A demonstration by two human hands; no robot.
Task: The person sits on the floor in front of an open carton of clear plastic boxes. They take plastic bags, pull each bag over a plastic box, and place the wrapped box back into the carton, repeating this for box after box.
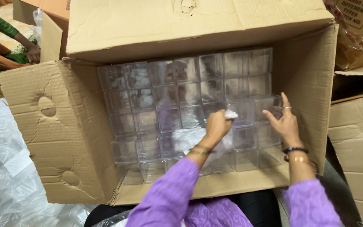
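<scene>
Both hands are inside a large cardboard box (303, 84) that lies open on its side toward the person. Left hand (217, 125) is closed into a fist around a white crumpled piece of thin plastic or tissue (190, 138); a small end of this white material comes out above the knuckles, and the larger part hangs down below the wrist, in front of the containers. Right hand (283, 122) is open, with the fingers spread and pointing upward, and the palm turned toward the left hand. It holds nothing that I can see; it is just in front of one clear square container (268, 107) at the right end of the stack, but I cannot tell if the fingers touch it.

Clear plastic containers (160, 101) fill the box in tidy rows and layers, all of the same cube shape. The left hand is near the middle of the stack, at the lower rows, and the right hand is near the right wall of the box. The two hands are near each other but apart.

On the left of the box there are transparent plastic bags (5, 168). At the upper left, another person's hand (33, 54) with a green sleeve rests near another carton. More brown cartons (358, 126) stand at the right.
</scene>
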